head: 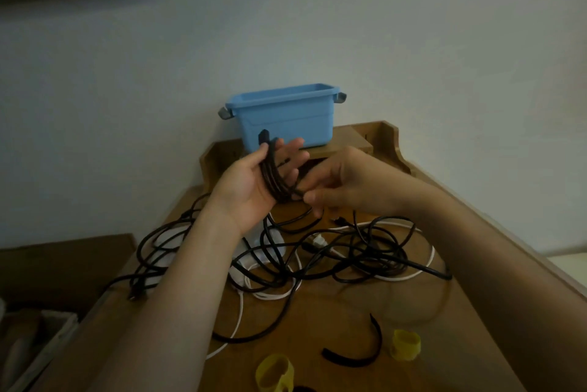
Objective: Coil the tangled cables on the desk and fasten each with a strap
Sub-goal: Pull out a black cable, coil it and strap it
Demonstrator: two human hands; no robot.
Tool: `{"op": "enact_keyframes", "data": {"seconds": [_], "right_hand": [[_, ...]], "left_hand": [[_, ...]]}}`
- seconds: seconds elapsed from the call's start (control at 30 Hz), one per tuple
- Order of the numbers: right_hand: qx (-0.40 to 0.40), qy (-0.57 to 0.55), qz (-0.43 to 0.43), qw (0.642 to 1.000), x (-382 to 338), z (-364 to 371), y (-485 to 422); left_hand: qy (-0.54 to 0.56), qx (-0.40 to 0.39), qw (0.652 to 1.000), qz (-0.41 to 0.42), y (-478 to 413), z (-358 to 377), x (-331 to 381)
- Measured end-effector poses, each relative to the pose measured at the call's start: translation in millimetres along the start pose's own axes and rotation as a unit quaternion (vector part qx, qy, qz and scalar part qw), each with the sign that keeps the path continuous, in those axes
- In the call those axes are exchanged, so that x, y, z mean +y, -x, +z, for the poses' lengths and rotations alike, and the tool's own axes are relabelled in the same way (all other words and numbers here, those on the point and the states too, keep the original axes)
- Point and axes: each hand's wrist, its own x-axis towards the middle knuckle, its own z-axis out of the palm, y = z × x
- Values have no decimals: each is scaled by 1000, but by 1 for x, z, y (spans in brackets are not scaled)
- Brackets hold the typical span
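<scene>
A wooden desk (333,312) is seen from above, with a blue bin (286,118) set on a raised shelf at its far end, against a pale wall.

Directly in front of the bin, a left hand (251,182) is held palm up with its fingers extended and spread. A black cable (274,178) is wound in several loops around this hand, passing between thumb and fingers, and its plug (263,136) is seen standing up at the fingertips, overlapping the bin's front wall. The thumb is laid alongside the loops; no curled grip is shown.

Just to the right of the coil, also in front of the bin, a right hand (343,182) is raised. The cable is pinched between its thumb and fingertips at the lower end of the loops.

Nearer the viewer than the bin, below both hands, a tangle of cables (349,252) is spread across the desk, black strands crossed over a white cable (238,318).

Nearest the viewer, farthest from the bin, a curved black strap (355,360) is laid between two rolled yellow straps (406,345), the second (274,374) at the bottom edge.
</scene>
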Motion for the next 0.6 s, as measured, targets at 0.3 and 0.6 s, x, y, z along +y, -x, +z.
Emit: {"op": "enact_keyframes", "data": {"seconds": [0.3,0.6], "right_hand": [[-50,41,99,993,31,9,-3],[31,-3,172,985,60,-28,19]], "left_hand": [[180,0,982,63,-9,-31,19],[267,54,949,157,-6,-94,38]]}}
